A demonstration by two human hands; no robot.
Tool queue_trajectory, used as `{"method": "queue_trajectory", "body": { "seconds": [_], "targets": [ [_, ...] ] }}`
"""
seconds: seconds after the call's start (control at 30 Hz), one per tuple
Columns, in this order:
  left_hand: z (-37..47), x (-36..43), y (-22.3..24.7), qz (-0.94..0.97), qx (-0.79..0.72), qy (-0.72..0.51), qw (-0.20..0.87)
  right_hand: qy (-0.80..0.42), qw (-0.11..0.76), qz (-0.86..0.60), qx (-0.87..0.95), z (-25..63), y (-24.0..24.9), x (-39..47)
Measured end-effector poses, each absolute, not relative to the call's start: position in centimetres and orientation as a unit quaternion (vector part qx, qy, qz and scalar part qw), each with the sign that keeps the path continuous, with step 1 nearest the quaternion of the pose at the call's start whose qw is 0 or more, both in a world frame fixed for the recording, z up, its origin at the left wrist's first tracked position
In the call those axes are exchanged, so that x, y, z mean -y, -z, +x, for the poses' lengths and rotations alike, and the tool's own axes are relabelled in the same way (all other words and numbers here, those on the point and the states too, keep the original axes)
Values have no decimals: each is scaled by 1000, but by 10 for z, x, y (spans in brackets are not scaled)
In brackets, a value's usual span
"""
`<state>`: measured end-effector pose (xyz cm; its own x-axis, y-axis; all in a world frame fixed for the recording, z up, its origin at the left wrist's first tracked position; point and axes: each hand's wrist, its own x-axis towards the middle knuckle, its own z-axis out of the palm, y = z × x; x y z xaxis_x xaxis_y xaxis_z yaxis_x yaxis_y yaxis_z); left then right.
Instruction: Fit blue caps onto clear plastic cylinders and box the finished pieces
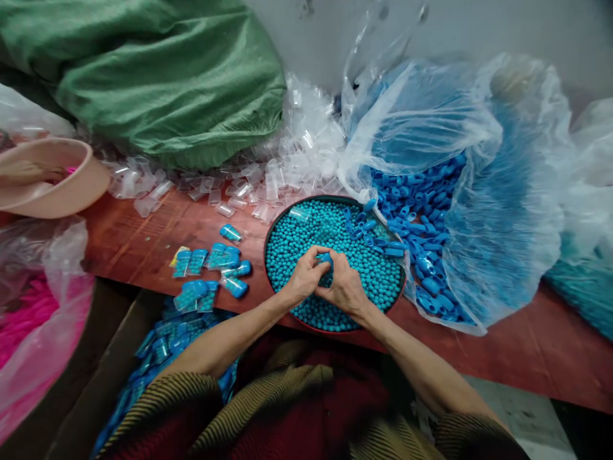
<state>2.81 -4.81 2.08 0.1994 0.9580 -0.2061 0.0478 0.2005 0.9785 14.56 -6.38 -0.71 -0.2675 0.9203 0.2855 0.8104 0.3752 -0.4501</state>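
Red bench (pixel 158 236) underneath; tub (pixel 405 284) sits close to its front edge. L hand (pixel 302 276) & R hand (pixel 348 289) meet above it, fingertips closed on a small blue piece (pixel 326 260) btwn them; mostly hidden, so can't tell long axis. Neither hand's nearer. Turquoise beads (pixel 282 246) lie below. Bead-filled packs (pixel 223 257) L, w/ strip of bench btwn; blue caps (pixel 433 233) overlap R rim. Clear plastic sleeves (pixel 272 182) crowd far side.
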Motion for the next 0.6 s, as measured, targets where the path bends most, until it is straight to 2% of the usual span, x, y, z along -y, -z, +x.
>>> {"method": "queue_trajectory", "body": {
  "seconds": [0.2, 0.33, 0.47, 0.53, 0.6],
  "targets": [
    [-4, 45, -21, 621, -520, -308, 499, -168, 167, -551, 800, 132, -5, 72],
    [-69, 45, -32, 682, -605, -233, 338, -182, 148, -526, 818, 145, -8, 66],
    [-98, 47, -42, 693, -680, -217, 97, -146, 160, -616, 757, 178, -7, 33],
    [-84, 43, -41, 705, -664, -231, 86, -99, 139, -668, 724, 191, -10, 8],
    [-57, 32, -36, 731, -625, -236, 139, -58, 98, -684, 721, 199, -15, -18]
  ]
}}
